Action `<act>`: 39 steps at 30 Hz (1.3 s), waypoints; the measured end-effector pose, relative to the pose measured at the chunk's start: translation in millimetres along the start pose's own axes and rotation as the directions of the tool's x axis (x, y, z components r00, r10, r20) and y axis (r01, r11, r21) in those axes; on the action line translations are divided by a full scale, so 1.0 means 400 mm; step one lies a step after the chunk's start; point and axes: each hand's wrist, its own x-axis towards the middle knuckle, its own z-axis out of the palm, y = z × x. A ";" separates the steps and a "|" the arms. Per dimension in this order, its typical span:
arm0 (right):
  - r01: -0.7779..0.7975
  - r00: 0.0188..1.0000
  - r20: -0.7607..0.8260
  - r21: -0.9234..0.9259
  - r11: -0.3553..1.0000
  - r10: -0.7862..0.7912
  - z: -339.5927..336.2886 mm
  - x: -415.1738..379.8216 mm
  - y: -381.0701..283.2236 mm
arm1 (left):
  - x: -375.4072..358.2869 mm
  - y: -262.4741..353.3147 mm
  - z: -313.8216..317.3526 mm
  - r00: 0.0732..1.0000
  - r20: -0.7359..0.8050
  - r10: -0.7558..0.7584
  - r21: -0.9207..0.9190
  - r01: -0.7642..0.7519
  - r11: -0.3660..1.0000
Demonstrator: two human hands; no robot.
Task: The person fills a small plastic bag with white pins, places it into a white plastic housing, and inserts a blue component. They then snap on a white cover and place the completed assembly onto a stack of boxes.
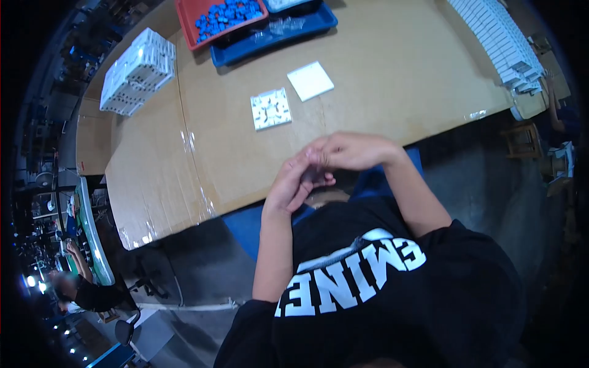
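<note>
My left hand (293, 184) and my right hand (354, 151) meet in front of my body, just at the near edge of the cardboard-topped table (239, 175). Their fingers are bent and overlap, so some fingertips are hidden. I see no object between them. Beyond the hands, a square white plate with small cut-outs and raised parts (270, 109) lies on the cardboard. To its right rests a plain white square plate (310, 81), slightly turned. Neither plate is touched.
A red tray (188, 26) of small blue parts (227, 17) stands at the back beside a blue tray (274, 38) with clear plastic in it. Stacked white plates (138, 72) are at the left, with long white rows (496, 43) at the right. Another person (92, 293) sits far left.
</note>
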 end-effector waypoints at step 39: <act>-0.697 0.449 -0.796 -0.596 0.398 -0.405 -1.050 0.343 -0.110 | 0.093 0.016 -0.129 0.972 0.233 0.030 -0.554 0.107 0.825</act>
